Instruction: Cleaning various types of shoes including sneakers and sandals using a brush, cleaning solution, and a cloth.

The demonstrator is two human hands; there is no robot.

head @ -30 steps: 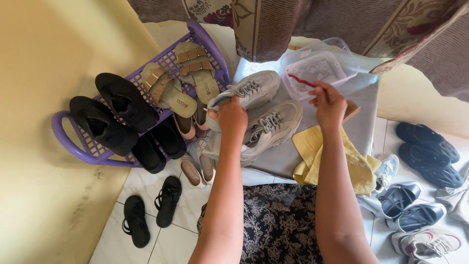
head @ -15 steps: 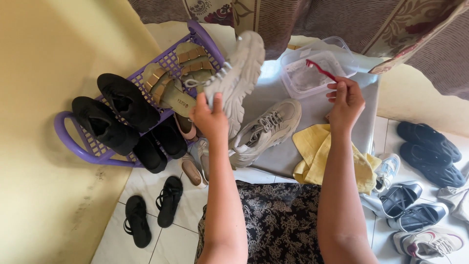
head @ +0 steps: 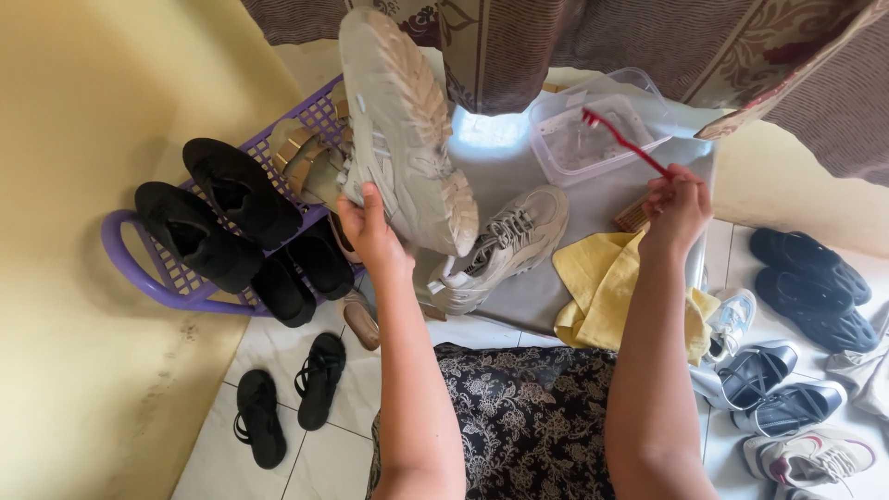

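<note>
White floor tiles meet a yellow wall, and a grey tray point(head: 593, 199) lies on them as the landmark. Raised over the tray's near-left part, the left hand point(head: 370, 231) grips a pale sneaker point(head: 403, 130) by its side, sole turned up (dirty tread showing). Above the tray's right edge the right hand point(head: 678, 206) pinches a red toothbrush point(head: 622, 142), bristles toward a clear plastic tub point(head: 593, 139). Its mate, a second sneaker point(head: 509, 245), rests on the tray beside a yellow cloth point(head: 602, 287). Left of the tray stands a purple rack point(head: 139, 268) of black shoes.

Rack point(head: 139, 278): left of frame, shoes in it.
Sneaker point(head: 505, 245): centre, on bench point(head: 537, 301).
Cloth point(head: 602, 282): right of sneaker.
Tub point(head: 593, 139): upper right, behind cloth.
</note>
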